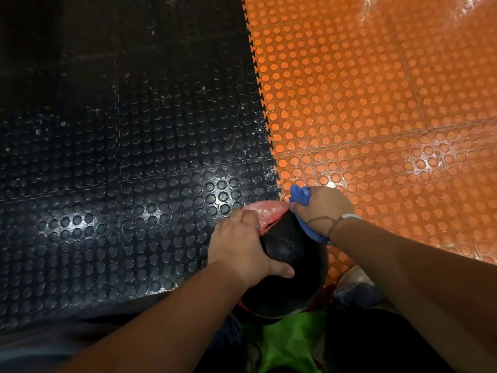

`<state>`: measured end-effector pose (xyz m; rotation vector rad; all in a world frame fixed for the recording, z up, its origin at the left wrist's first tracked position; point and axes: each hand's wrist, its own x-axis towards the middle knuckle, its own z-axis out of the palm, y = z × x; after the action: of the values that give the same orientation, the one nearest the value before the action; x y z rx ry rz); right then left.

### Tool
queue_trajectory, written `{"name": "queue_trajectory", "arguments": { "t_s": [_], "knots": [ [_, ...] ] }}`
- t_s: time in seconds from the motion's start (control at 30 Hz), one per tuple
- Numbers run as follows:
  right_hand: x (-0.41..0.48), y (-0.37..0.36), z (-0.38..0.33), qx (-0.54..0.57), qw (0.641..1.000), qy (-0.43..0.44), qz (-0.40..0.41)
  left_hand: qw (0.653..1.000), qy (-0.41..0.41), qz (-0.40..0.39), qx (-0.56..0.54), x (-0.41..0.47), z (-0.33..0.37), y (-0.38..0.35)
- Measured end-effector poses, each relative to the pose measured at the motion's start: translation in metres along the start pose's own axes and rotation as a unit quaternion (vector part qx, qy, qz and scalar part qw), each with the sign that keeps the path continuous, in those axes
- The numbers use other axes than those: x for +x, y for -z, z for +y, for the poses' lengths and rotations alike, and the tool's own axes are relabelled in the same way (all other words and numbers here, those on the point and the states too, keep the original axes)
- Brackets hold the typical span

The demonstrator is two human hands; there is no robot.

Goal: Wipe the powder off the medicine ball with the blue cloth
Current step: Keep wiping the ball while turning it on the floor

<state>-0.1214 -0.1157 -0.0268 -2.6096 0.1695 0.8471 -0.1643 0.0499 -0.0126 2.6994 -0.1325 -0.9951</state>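
Two hands on ball [290, 254]: left hand [242, 246] grips its near-left side; right hand [320, 208] clutches bunched cloth [301, 195] at far rim, powder [266, 211] just left of it, between both hands.

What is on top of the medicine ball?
The left hand grips the medicine ball on its black side; the right hand presses the blue cloth on its far edge. White powder shows on the red panel between them. The surface beneath both hands and cloth is hidden.
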Motion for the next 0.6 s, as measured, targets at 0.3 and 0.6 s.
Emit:
{"name": "queue_trajectory", "arguments": {
  "t_s": [0.3,0.6],
  "knots": [
    [-0.010,-0.021,-0.027,0.070,0.993,0.087,0.031,1.000,0.012,-0.003,-0.010,0.008,-0.001,0.004],
    [-0.016,-0.018,-0.027,0.011,0.985,0.142,0.092,1.000,0.016,0.017,0.005,0.008,0.004,-0.001]
  ]
}}
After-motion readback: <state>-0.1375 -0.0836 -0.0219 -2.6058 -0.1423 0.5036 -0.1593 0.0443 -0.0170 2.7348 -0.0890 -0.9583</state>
